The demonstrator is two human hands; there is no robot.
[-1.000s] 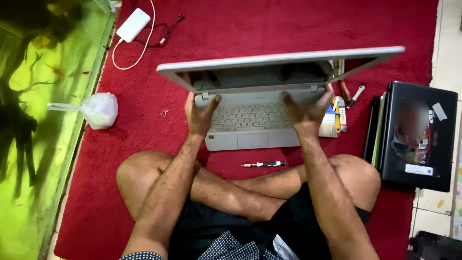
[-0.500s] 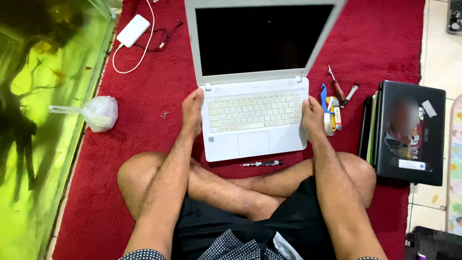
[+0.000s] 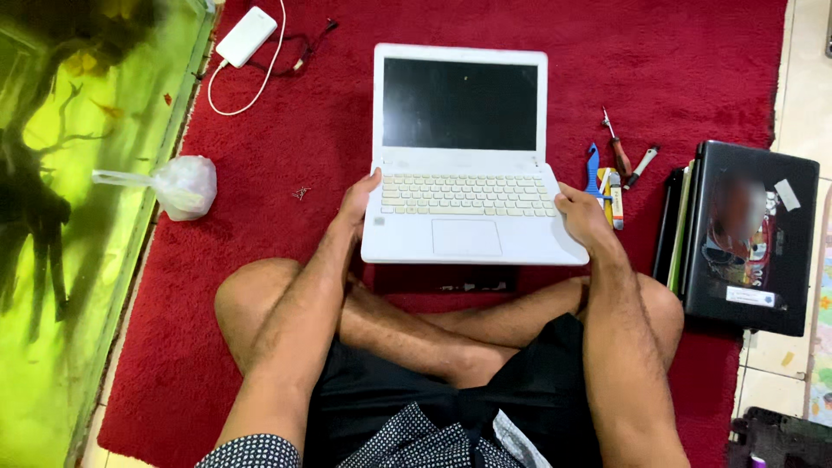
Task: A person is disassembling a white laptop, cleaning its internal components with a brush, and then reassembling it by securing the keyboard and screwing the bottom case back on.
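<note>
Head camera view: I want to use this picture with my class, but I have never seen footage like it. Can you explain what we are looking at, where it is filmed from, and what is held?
The camera sits on a person's head and looks down, so you see their own crossed legs and bare arms. They sit on a red carpet. The left hand and right hand grip the two sides of an open white laptop with a dark screen. To the right lie small hand tools and a stack of closed dark laptops. To the left are a tied plastic bag and a white charger with cable.
</note>
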